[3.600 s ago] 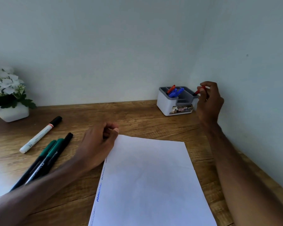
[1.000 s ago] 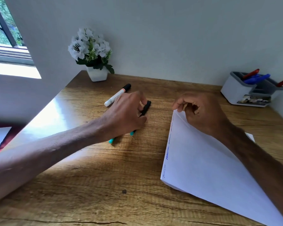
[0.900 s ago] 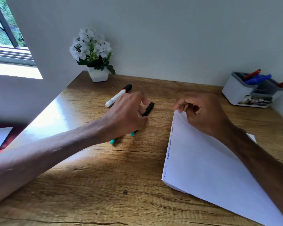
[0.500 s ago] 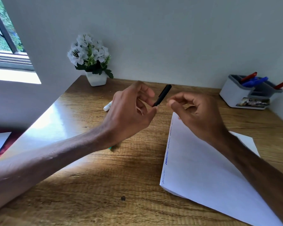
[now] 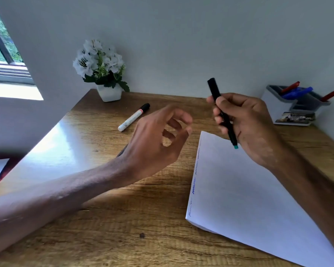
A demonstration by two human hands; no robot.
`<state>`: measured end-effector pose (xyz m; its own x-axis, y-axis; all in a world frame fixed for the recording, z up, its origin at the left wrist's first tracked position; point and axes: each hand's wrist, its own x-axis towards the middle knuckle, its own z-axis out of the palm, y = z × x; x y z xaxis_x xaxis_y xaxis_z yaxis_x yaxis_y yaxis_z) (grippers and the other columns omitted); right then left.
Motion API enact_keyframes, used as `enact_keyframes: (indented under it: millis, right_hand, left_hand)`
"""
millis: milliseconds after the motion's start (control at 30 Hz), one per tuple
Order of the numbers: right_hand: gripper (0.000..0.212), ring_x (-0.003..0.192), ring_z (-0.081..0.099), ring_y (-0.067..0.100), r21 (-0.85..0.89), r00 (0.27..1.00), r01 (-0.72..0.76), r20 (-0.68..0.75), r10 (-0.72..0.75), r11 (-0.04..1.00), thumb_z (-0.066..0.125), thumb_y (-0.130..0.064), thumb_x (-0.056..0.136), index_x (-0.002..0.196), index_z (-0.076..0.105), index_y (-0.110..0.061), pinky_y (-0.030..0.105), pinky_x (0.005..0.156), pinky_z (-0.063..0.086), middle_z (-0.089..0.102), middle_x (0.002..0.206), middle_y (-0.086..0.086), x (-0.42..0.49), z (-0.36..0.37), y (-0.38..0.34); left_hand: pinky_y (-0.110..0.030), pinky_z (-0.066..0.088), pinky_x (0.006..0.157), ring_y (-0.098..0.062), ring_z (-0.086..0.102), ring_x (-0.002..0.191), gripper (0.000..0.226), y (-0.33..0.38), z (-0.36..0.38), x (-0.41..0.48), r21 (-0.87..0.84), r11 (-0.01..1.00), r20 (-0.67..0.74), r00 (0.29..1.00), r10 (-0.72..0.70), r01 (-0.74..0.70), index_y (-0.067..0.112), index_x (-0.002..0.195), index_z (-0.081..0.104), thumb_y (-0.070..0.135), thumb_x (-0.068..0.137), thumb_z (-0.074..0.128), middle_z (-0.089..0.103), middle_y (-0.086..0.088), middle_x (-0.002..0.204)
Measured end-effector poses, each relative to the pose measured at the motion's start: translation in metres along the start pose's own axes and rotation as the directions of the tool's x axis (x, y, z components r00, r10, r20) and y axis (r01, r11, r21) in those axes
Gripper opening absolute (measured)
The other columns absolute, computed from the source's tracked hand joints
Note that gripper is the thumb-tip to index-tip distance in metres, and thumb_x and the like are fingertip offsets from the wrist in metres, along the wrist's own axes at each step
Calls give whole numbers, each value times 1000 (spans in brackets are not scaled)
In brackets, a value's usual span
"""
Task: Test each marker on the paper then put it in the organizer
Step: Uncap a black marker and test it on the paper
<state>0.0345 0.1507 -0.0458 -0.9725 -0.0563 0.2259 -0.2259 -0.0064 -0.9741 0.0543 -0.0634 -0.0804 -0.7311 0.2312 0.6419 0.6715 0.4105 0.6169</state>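
The right hand [image 5: 255,128] grasps a slim black marker [image 5: 214,90] with its fingers [image 5: 219,119] curled round the barrel. The marker is tilted, teal end down, above the twelve o'clock edge of the smooth white paper [image 5: 249,199]. The left hand [image 5: 152,147] hovers at nine o'clock of it, fingers loosely curled and holding nothing. A boxy white-and-grey organizer [image 5: 274,106] with red and blue markers stands at two o'clock on the grainy wooden worktop [image 5: 123,228].

White potted flowers [image 5: 100,64] beside window [image 5: 0,54].
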Motion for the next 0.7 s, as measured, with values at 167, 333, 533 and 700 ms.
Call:
enact_keyframes:
  millis: [167,333,533,700]
  right_hand:
    - [14,48,39,4,-480,971,240,132,-201,844,68,-18,98,102,82,-18,15,47,30,54,53,-13,-5,4,9]
    - [15,52,49,2,-625,915,401,312,-258,670,68,-20,99,104,82,-22,26,49,36,71,66,-8,-9,12,15]
    - [21,70,68,8,-685,900,430,381,-214,589,61,-41,100,107,78,-32,40,64,55,76,83,-15,-11,13,13]
    - [33,58,57,6,-806,923,358,383,-46,472,51,-59,98,101,70,-32,33,55,44,66,70,-8,-9,9,12]
  left_hand:
    - [-24,59,78,-13,62,108,57,-15,5,0,94,995,5,999,38,-38,9,143,45,24,95,72,57,0,130]
    - [-28,51,98,-7,54,122,54,-20,5,-2,273,943,188,972,140,-188,13,154,41,27,104,58,56,-1,139]
    - [-45,57,88,-27,57,121,51,-26,6,1,422,831,249,928,278,-363,4,151,45,7,102,60,60,-12,136]
    - [-41,61,85,-24,60,123,53,-24,4,-2,507,783,358,915,188,-360,9,143,49,1,94,67,65,-7,130]
